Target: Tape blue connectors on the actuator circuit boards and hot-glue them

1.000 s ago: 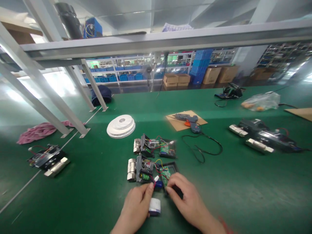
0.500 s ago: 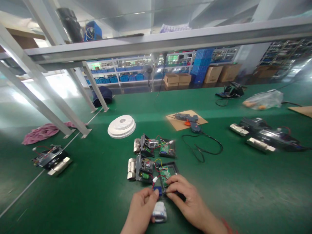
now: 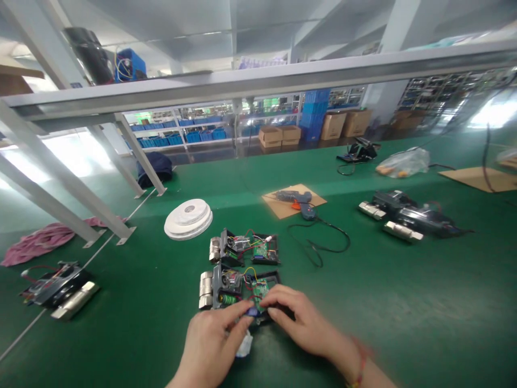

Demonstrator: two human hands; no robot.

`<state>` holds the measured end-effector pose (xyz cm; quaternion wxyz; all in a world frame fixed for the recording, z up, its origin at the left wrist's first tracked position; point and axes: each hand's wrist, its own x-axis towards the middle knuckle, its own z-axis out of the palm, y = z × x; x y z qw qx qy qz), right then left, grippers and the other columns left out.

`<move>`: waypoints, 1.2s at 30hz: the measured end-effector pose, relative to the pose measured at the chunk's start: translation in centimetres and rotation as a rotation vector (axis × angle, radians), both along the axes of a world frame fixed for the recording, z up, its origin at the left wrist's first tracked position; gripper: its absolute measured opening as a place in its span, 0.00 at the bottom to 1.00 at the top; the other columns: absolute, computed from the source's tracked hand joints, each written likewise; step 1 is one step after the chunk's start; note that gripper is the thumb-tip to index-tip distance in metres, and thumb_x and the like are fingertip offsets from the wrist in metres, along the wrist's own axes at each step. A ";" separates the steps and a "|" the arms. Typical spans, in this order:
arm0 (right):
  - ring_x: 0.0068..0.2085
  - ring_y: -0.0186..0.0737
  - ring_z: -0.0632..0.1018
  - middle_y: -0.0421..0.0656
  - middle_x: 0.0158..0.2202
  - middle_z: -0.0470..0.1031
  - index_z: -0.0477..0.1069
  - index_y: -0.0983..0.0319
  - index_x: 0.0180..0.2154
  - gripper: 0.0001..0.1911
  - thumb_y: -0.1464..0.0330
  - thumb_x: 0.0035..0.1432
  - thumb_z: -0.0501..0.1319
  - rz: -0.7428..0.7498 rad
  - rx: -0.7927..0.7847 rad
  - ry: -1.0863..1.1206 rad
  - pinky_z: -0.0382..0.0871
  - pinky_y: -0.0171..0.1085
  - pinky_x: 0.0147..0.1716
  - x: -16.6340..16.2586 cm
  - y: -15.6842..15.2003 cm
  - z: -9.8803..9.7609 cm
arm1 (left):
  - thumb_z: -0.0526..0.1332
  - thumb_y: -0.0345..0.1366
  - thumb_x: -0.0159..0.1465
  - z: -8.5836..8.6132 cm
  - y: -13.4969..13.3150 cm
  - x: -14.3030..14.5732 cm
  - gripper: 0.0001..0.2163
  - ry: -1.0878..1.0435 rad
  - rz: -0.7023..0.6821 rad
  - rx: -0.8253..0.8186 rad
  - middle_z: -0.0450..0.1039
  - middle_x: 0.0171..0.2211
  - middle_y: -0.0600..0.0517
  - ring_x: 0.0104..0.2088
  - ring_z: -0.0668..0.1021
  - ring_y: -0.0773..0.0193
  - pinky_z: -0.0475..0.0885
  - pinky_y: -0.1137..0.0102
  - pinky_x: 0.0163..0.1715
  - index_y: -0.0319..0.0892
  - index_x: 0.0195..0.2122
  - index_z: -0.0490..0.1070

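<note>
Both hands meet at the near edge of the lock module (image 3: 238, 288), which lies flat on the green tabletop (image 3: 404, 302) so its circuit board faces up. The left hand (image 3: 212, 345) pinches a small blue connector (image 3: 252, 312) while pressing a white pack (image 3: 244, 345) beneath; the right hand (image 3: 301, 323) pinches the same spot, steadying the frame. A second module (image 3: 244, 248) waits just behind.

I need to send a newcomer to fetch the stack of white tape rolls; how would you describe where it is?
On the green bench, look left of centre, just right of the foot of the slanted metal frame leg. The stack of white tape rolls lies flat there, behind the wired lock assemblies. It is the only round, all-white thing on the bench.
</note>
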<state>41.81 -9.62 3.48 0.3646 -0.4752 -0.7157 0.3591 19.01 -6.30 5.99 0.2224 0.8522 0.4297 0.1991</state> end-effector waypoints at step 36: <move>0.37 0.39 0.71 0.42 0.35 0.70 0.70 0.61 0.41 0.20 0.51 0.63 0.59 -0.253 -0.128 0.456 0.66 0.37 0.38 -2.6 -0.5 -3.0 | 0.51 0.74 0.54 -1.9 -2.3 1.5 0.35 -0.477 0.378 -0.622 0.64 0.18 0.53 0.22 0.69 0.64 0.60 0.71 0.23 0.40 0.21 0.67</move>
